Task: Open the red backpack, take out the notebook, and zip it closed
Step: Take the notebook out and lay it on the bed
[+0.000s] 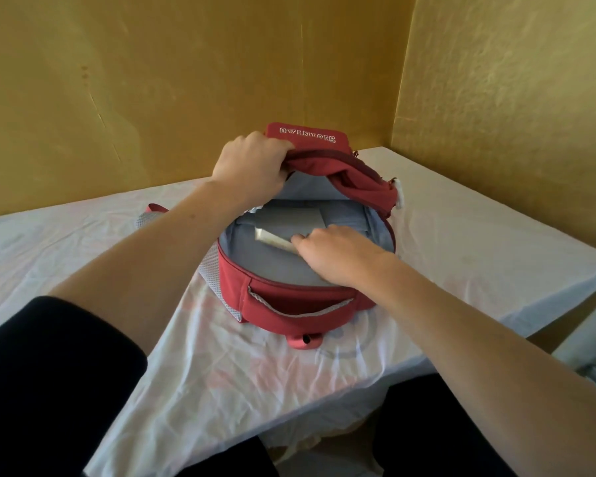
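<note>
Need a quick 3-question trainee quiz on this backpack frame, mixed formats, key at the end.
1. True or false: the red backpack is zipped closed.
2. Which hand grips the front flap and holds it up? A) left B) right C) neither
3. Fill in: the right hand pinches the ___ inside the main compartment.

Key:
1. False. The flap is lifted and the grey lining shows.
2. A. The left hand grips the flap's edge.
3. Notebook. Only its pale edge shows, still inside the bag.
</note>
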{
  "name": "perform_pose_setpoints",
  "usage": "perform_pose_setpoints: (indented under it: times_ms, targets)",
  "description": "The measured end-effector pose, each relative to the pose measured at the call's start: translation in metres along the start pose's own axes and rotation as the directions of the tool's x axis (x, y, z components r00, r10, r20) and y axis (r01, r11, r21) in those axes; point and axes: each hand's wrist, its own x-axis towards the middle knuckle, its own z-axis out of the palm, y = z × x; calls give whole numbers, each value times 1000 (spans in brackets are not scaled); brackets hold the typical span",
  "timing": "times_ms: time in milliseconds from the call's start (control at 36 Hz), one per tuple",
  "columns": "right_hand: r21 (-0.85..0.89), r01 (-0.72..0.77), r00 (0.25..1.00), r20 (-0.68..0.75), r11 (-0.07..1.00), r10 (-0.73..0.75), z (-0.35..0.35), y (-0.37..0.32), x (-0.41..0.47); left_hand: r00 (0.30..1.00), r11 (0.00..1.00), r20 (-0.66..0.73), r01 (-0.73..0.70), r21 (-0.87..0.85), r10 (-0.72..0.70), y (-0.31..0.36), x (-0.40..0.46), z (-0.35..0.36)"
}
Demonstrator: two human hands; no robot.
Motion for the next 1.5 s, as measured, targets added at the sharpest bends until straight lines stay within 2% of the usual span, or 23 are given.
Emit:
perform_pose_setpoints:
  times_ms: [111, 222, 389, 528, 611, 694, 778, 917, 1028, 1111, 1167, 1306, 1417, 1500]
  targets:
    - [-20, -3, 997, -72, 1000, 2, -10, 2, -8, 1000, 1000, 15, 0, -29, 0, 1, -2, -2]
    - [-46, -24, 996, -82, 999, 20, -22, 4, -18, 1000, 999, 25, 12, -48, -10, 1, -3, -2]
    - [23, -100, 986, -129, 995, 103, -45, 14, -30, 998, 997, 59, 2, -74, 3, 0, -4, -3]
    - [99, -157, 976, -135, 983, 169, -68, 22, -40, 976, 999, 219, -2, -46, 12, -4, -8, -1]
    - [125, -155, 977, -126, 980, 171, -77, 23, -47, 963, 998, 269, 22, -61, -5, -8, -15, 1]
    - [125, -196, 967, -142, 973, 213, -81, 25, -52, 937, 990, 350, 68, -127, -19, -9, -25, 0]
    - [136, -239, 953, -160, 962, 259, -82, 30, -55, 909, 972, 415, 71, -225, 30, -12, -33, 2]
    - [226, -249, 941, -172, 942, 290, -85, 39, -61, 889, 882, 444, 113, -457, 116, -24, -49, 9]
    - [300, -265, 924, -191, 916, 330, -84, 48, -64, 870, 844, 477, 159, -512, 125, -25, -56, 8]
    - [377, -281, 896, -228, 883, 382, -80, 53, -63, 838, 708, 546, 392, -588, -10, -20, -59, 0]
    - [451, -277, 872, -253, 849, 419, -76, 52, -61, 822, 628, 566, 471, -619, -58, -21, -61, 2]
    - [560, -269, 781, -350, 784, 518, -62, 49, -63, 856, 543, 516, 423, -725, 22, -15, -75, 6]
    - [617, -282, 686, -406, 735, 604, -57, 50, -65, 866, 575, 500, 412, -707, -7, -8, -88, 9]
    - [667, -331, 626, -374, 668, 684, -53, 58, -64, 867, 589, 499, 398, -703, 9, -2, -96, 8]
